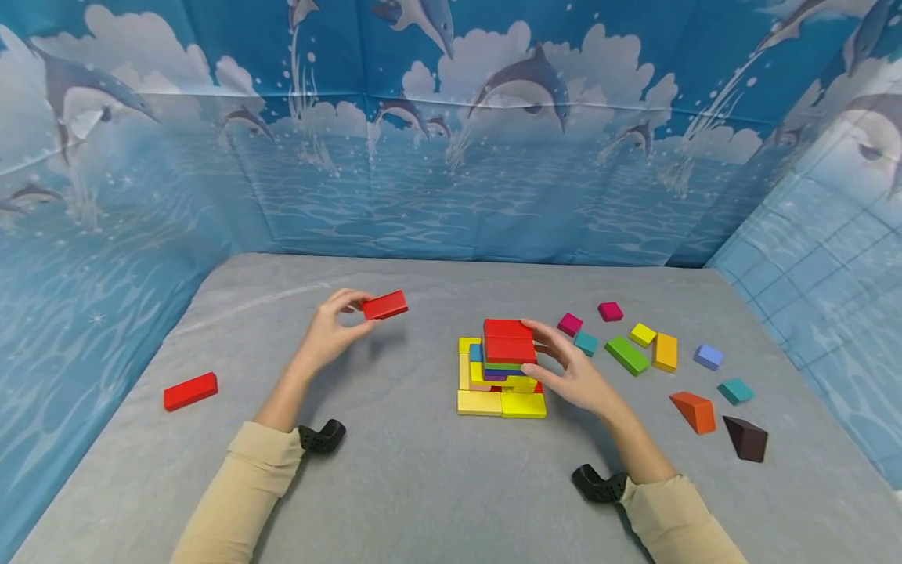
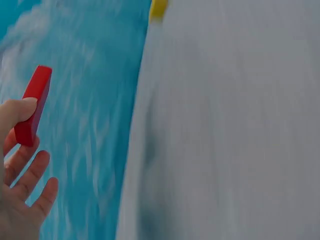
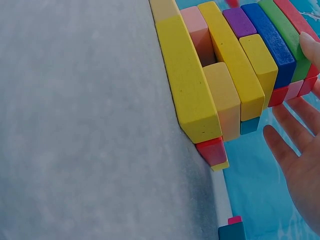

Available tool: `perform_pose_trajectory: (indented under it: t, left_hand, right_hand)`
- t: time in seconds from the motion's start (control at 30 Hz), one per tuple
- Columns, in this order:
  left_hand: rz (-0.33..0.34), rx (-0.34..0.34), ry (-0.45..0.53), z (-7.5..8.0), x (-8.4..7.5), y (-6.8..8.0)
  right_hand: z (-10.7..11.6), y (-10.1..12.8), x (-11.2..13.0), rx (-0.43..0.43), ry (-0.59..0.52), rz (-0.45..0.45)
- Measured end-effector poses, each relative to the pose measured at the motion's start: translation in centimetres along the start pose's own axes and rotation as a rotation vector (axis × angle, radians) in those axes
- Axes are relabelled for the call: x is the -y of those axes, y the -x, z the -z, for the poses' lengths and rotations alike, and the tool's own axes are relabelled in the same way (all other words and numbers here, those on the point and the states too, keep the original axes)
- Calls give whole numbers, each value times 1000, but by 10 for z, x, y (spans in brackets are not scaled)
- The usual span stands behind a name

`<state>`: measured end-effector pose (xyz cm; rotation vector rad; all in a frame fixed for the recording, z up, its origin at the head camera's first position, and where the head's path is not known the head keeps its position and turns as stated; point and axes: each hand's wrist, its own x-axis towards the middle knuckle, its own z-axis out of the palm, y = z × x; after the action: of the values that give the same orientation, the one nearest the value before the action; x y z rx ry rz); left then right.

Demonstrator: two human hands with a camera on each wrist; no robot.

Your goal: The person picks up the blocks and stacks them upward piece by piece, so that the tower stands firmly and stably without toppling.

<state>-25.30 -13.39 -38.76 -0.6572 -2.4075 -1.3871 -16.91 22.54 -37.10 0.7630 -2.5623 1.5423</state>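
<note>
A stack of coloured blocks (image 1: 502, 368) stands mid-table, yellow blocks at its base and two red blocks (image 1: 508, 340) on top. My right hand (image 1: 567, 366) lies against the stack's right side with straight fingers, one fingertip (image 3: 309, 46) touching the top layers. My left hand (image 1: 337, 327) is raised left of the stack and pinches a flat red block (image 1: 384, 305) by one end, clear of the table. The left wrist view shows that red block (image 2: 33, 105) held by the thumb, the other fingers spread loosely below.
Another red block (image 1: 190, 390) lies far left on the grey table (image 1: 395, 486). Right of the stack lie several loose blocks: magenta (image 1: 610, 311), green (image 1: 626, 355), yellow-orange (image 1: 665, 352), orange wedge (image 1: 694, 410), dark brown wedge (image 1: 746, 438). Blue dolphin-print walls enclose the table.
</note>
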Motion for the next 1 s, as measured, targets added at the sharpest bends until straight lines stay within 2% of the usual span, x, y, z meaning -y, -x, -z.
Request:
perform_pose_trajectory:
  t: [0.2,0.27,0.4,0.47,0.57,0.77,1.0]
  left_hand:
    - [-21,52,121,-41,-65,-14]
    - [-29,73,149,-52,-80,-17]
    - [-79,137,168,-79,-82,-27]
    - [-89,177,168,-90,-80,-30]
    - [-76,236,166,-99,-87,-33]
    - [-47,318,131,-109,-93,-34]
    - [-23,344,128,-110,-95,-33]
  right_hand:
    - [-1,-1,-18,-1,-6,36]
    - [0,-1,-27,6,-3,47]
    - [1,-1,-30,5,-4,34]
    - [1,-1,-30,0,-14,21]
    - [2,-1,-30,-4,-28,9]
    - [2,-2,-34,3,-44,13]
    - [2,-1,-35,16,-46,48]
